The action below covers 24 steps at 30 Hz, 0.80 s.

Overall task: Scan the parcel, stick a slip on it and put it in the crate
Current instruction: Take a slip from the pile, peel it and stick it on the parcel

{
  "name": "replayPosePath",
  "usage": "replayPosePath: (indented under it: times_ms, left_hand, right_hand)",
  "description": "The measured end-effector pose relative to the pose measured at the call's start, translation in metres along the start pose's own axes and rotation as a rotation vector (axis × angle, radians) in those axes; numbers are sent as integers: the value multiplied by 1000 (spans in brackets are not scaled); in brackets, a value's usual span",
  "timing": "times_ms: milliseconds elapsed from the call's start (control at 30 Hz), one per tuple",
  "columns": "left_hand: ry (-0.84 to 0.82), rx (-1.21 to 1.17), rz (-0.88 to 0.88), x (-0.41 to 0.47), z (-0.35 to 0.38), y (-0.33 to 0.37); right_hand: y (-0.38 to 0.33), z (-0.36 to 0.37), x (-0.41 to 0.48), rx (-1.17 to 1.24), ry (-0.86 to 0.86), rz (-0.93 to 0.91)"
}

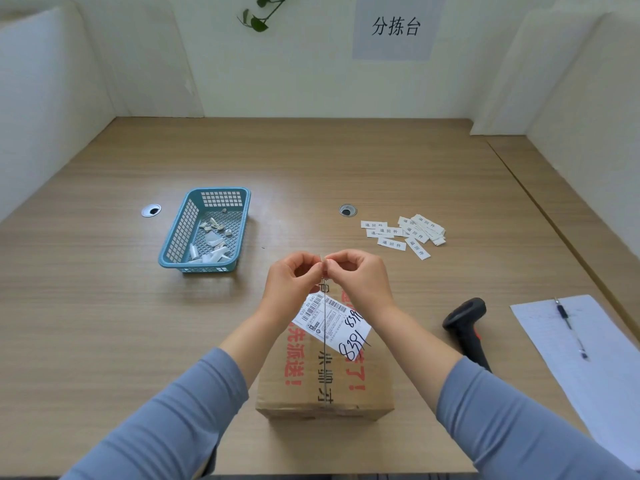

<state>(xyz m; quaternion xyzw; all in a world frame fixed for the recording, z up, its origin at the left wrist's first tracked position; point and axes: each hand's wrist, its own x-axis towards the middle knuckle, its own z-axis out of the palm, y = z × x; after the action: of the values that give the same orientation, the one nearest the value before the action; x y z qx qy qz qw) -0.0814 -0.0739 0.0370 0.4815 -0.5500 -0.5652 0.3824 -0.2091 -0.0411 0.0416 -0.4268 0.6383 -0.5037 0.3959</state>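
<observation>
Both hands, left (294,277) and right (358,277), pinched a slip (324,264) above the parcel (325,368), apparently peeling it; sticking and crating remained, scanner (465,327) lying idle.

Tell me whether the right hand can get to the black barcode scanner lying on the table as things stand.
Probably yes. The black barcode scanner lies in the open on the wooden table, right of the cardboard parcel, with nothing in between. But the right hand is pinching a small slip with the left hand, so it must let go first.
</observation>
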Motion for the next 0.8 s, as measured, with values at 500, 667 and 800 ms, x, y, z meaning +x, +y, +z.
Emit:
replayPosePath:
  times_ms: [500,667,800]
  left_hand:
    - [292,-221,-193,18,-59,-16]
    - [511,-194,-202,47,-121,-34]
    - [595,-130,-248,81,-162,-43]
  right_hand:
    - [8,-20,10,185,245,255]
    - [18,-22,11,185,255,295]
    - [22,-19,11,172,235,309]
